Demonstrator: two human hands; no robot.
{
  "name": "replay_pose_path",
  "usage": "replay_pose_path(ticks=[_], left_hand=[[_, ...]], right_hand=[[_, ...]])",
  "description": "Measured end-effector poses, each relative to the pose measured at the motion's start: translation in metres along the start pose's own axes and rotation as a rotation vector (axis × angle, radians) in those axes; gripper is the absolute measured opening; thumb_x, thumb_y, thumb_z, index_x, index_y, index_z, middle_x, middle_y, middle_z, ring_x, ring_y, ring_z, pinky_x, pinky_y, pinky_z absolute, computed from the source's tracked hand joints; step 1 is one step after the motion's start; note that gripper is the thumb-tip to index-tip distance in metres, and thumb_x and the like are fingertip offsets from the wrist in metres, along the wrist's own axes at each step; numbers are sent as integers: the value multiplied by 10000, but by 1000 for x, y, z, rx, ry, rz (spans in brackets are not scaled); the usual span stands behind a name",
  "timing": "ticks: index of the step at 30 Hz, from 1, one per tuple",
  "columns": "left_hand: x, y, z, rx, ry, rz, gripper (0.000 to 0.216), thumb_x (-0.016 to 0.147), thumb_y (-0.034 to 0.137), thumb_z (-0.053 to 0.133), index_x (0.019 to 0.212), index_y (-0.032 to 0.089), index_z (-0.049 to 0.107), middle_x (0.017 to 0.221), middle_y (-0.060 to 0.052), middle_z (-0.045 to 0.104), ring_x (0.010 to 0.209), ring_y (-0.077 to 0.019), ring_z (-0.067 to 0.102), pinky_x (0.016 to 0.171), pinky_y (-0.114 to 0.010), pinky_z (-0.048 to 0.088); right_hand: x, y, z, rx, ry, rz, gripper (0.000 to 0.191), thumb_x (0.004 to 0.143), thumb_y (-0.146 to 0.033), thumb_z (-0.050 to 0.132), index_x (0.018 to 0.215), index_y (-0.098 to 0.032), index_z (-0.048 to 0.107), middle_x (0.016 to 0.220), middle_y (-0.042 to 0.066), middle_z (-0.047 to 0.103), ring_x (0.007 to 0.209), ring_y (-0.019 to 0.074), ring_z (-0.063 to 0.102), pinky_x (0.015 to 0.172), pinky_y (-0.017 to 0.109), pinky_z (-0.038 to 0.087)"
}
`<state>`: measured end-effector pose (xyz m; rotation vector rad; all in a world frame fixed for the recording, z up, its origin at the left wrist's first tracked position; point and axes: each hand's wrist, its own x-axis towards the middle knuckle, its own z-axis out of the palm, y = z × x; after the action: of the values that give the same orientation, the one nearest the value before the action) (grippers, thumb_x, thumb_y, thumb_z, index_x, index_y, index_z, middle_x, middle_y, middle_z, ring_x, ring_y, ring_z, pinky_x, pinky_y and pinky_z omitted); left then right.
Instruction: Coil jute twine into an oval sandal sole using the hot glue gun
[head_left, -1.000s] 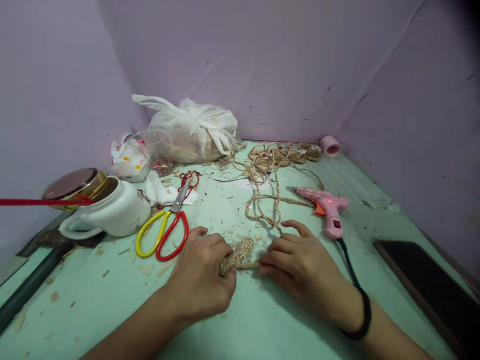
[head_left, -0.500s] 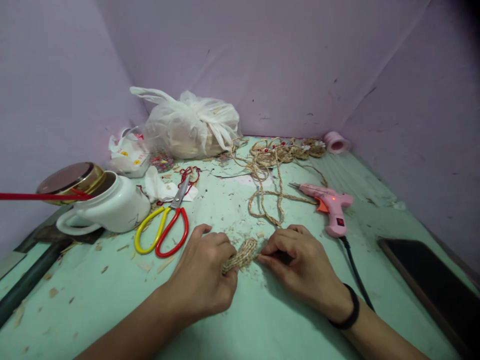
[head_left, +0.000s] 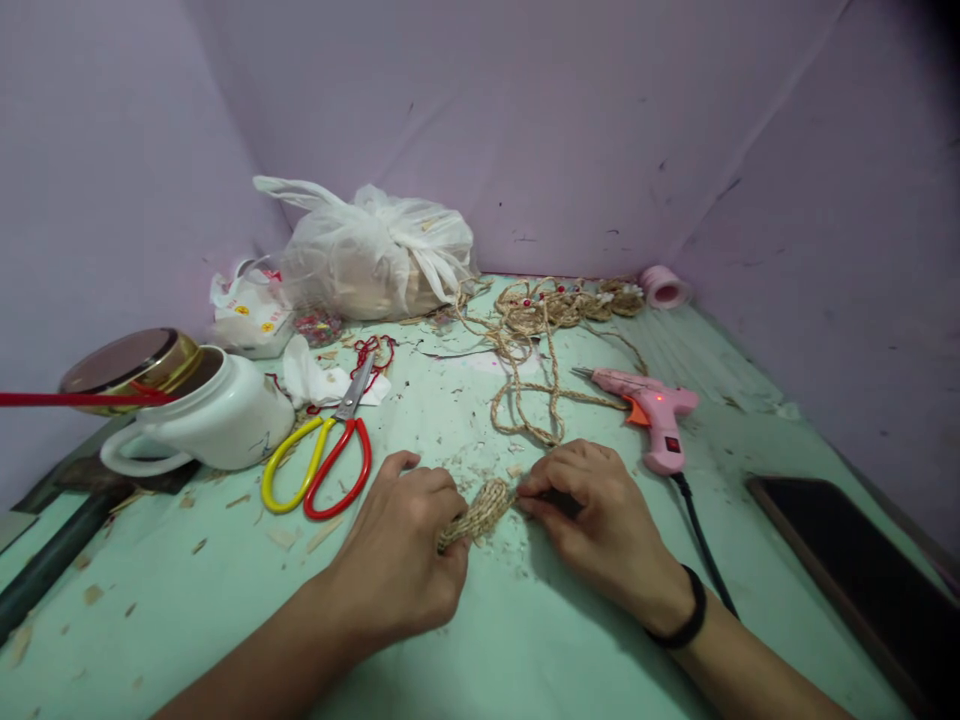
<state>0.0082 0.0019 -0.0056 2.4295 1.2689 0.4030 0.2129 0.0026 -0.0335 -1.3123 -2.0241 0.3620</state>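
My left hand is closed around a braided straw-coloured piece. The rounded end of that piece sticks out to the right between thumb and fingers, its other end hidden by the hand. Just at the right tip of the piece, my right hand is pinched. Whatever sits between its thumb and forefinger is too small to make out. A black band circles the right wrist. Beyond the hands, a loose braided cord winds across the table. Scissors with yellow and red handles lie left of my left hand.
At right are a pink glue gun with a lit red light and a phone. The left side holds a white mug, a hammer and a gold-rimmed round object. Behind stand a tied plastic bag and pink roll.
The whole view has shifted slightly. My right fingertips have moved up a little at the tip of the braided piece. My left hand keeps its grip.
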Motion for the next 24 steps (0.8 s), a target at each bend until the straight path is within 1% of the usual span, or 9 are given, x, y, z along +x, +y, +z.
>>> replay_pose_path(ticks=[4,8,13,21,24], left_hand=[[0,0,0,-7,-14,-8,143,679,132,552,761,181,659,743,-33,621,746,-193,574,953,-475,322],[0,-1,0,-16,-8,-7,143,689,131,546,761,185,657,748,-34,622,747,-192,573,951,-475,324],[-1,-2,1,-27,-10,0,146,700,131,543,770,184,660,761,-37,620,766,-196,573,955,-475,321],[-1,-3,-1,-35,-18,71,168,711,110,527,796,180,654,778,-38,605,753,-189,551,909,-455,354],[0,-3,-2,-27,-30,94,173,720,105,518,803,179,650,782,-41,599,764,-196,543,888,-451,365]], right_hand=[[2,0,1,39,33,25,113,744,-126,634,706,-229,659,718,6,692,797,225,566,744,399,394],[4,0,2,62,59,51,133,705,-104,655,683,-234,660,686,4,691,783,233,554,724,405,413],[5,2,3,51,85,42,178,741,-87,596,732,-245,676,728,13,706,828,244,547,742,427,423],[8,5,4,12,104,55,195,699,-56,635,712,-248,666,702,-2,702,828,245,542,734,418,424],[8,4,3,-14,103,39,171,709,-78,660,710,-249,668,713,-8,701,827,237,539,746,412,411]])
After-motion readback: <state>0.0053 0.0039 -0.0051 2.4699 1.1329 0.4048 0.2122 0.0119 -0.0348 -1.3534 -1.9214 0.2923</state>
